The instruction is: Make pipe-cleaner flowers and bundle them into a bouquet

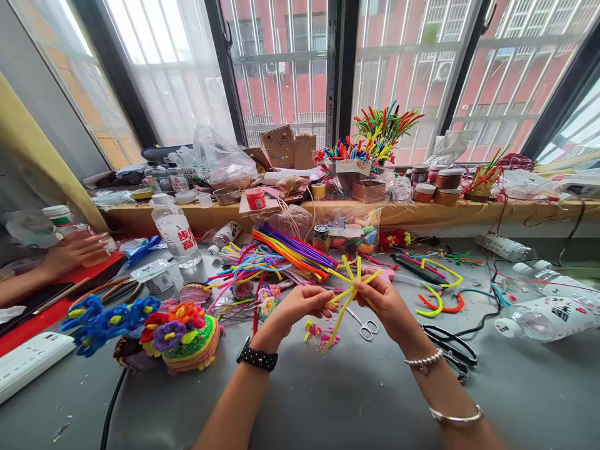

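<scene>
Yellow pipe cleaners, crossed at one point and fanning out like a star, are held up in front of me. My right hand pinches them near the crossing. With thumb and fingers closed, my left hand grips one yellow strand on the left side. One longer strand hangs down toward the table. Below and behind lie small scissors and little pink and yellow fuzzy bits. A bundle of purple, orange and yellow pipe cleaners rests behind my hands.
Left stands a basket of fuzzy flowers, with a water bottle behind it. Several bottles lie at right near black-handled scissors. A power strip sits at far left. Another person's hand holds a bottle there.
</scene>
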Demonstrator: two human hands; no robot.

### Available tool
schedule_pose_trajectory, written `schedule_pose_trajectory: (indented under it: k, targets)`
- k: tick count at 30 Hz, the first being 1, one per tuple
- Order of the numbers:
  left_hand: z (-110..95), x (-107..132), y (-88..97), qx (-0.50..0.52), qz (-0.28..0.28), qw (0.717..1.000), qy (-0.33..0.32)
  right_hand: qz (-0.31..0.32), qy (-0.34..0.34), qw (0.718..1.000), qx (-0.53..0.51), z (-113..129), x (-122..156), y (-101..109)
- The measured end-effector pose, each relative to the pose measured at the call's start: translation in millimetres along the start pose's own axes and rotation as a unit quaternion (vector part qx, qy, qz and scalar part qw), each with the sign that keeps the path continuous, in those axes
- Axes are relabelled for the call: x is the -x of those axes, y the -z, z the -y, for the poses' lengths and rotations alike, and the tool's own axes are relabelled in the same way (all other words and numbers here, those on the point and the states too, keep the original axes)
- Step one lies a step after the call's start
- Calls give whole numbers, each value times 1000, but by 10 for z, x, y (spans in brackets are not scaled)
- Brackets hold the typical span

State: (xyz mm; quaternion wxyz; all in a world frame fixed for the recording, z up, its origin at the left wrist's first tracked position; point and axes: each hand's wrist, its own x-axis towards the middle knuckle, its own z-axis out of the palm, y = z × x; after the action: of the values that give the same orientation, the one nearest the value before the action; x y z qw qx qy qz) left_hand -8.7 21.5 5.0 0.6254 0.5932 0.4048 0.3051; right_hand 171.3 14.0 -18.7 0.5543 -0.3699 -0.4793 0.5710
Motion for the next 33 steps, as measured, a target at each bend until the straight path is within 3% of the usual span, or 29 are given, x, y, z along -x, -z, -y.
schedule_pose_trajectory:
  k: [3, 7, 19, 23, 29, 31, 33]
  targets:
    - [-9, -19, -7, 43, -62, 996, -37, 34, -12, 999, 26, 26, 19, -13]
    - [-8, -31, -4, 68, -95, 989, -86, 77, -27, 994, 72, 44, 51, -80]
    - [74, -101, -69, -23, -105, 993, -54, -12, -7, 997, 71, -11, 8, -91]
    - [91, -103, -40, 26, -140, 987, -68, -7, -18, 996, 84, -12, 10, -91]
    - [81, -99, 26, 132, -227, 957, -125, 9, -27, 995, 94, -5, 30, -107]
    - [70, -88, 30, 147, -212, 958, -121, 9, -27, 995, 91, -6, 30, -105]
    - [57, -73, 14, 138, -157, 974, -92, 12, -22, 996, 85, -7, 31, -100]
